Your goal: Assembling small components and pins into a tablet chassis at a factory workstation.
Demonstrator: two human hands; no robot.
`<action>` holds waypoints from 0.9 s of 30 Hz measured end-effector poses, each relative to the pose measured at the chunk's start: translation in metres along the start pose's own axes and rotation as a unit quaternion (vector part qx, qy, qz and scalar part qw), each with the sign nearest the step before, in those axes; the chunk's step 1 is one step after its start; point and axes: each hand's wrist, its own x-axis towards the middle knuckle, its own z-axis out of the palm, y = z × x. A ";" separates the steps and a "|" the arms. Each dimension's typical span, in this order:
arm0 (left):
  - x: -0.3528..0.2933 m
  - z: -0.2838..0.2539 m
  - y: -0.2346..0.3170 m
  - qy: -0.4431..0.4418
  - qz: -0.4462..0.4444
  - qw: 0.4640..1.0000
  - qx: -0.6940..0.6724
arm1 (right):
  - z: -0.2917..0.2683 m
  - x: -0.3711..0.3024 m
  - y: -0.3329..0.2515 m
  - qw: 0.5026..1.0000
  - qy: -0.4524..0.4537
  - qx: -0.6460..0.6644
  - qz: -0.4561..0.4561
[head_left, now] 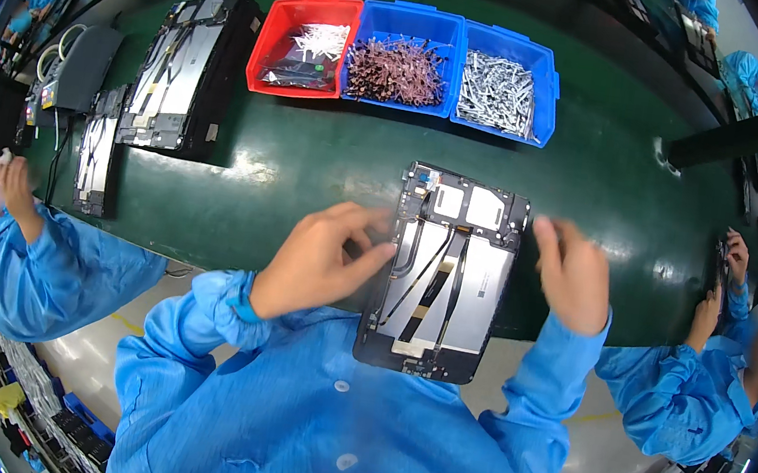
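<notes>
An opened tablet [482,290] lies in front of me at the table's near edge, its inner side up. A silver panel, black flex cables and a black frame with two whitish pieces show on it. At its left edge is my left hand [326,254], fingers curved and apart from the thumb, whose tip is against or very close to the frame. To the right of the tablet, a small gap away, my right hand [573,273] is raised with fingers partly stretched and slightly blurred. I see nothing held in either hand.
Behind the tablet stand a red bin [257,62] and two blue bins [461,59] [547,115] with small parts. Stacked tablet housings [173,73], a smaller stack [97,153] and a grey device [90,63] are at left. Co-workers [65,280] [688,393] sit on both sides.
</notes>
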 end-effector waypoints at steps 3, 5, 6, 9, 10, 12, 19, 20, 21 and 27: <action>-0.007 0.016 0.015 0.035 0.011 0.999 -0.018 | 0.014 -0.034 0.003 0.991 -0.120 0.040 -0.044; -0.001 0.013 0.013 0.027 0.057 0.998 0.031 | 0.035 -0.039 -0.010 0.994 -0.051 0.087 -0.029; 0.003 0.010 0.013 0.042 0.041 0.997 0.054 | 0.040 -0.035 -0.014 0.995 -0.043 0.086 -0.039; 0.013 -0.004 0.011 0.067 0.022 0.994 0.085 | 0.041 -0.022 -0.024 0.992 -0.019 0.111 -0.049; 0.015 -0.006 0.006 0.074 0.032 0.994 0.069 | 0.042 -0.021 -0.021 0.996 -0.035 0.070 -0.052; 0.018 -0.011 -0.009 0.089 0.040 0.994 0.058 | 0.032 -0.016 -0.028 0.995 -0.019 -0.043 -0.085; 0.049 -0.015 -0.036 0.126 -0.089 0.984 -0.093 | 0.021 0.112 -0.076 0.953 0.193 0.051 -0.227; 0.048 -0.013 -0.035 0.135 -0.094 0.982 -0.089 | 0.030 0.130 -0.077 0.952 0.200 0.049 -0.225; 0.047 -0.013 -0.036 0.147 -0.100 0.981 -0.083 | 0.042 0.146 -0.078 0.964 0.180 -0.005 -0.195; 0.046 -0.013 -0.041 0.146 -0.068 0.980 -0.112 | 0.057 0.162 -0.084 0.978 0.133 -0.109 -0.116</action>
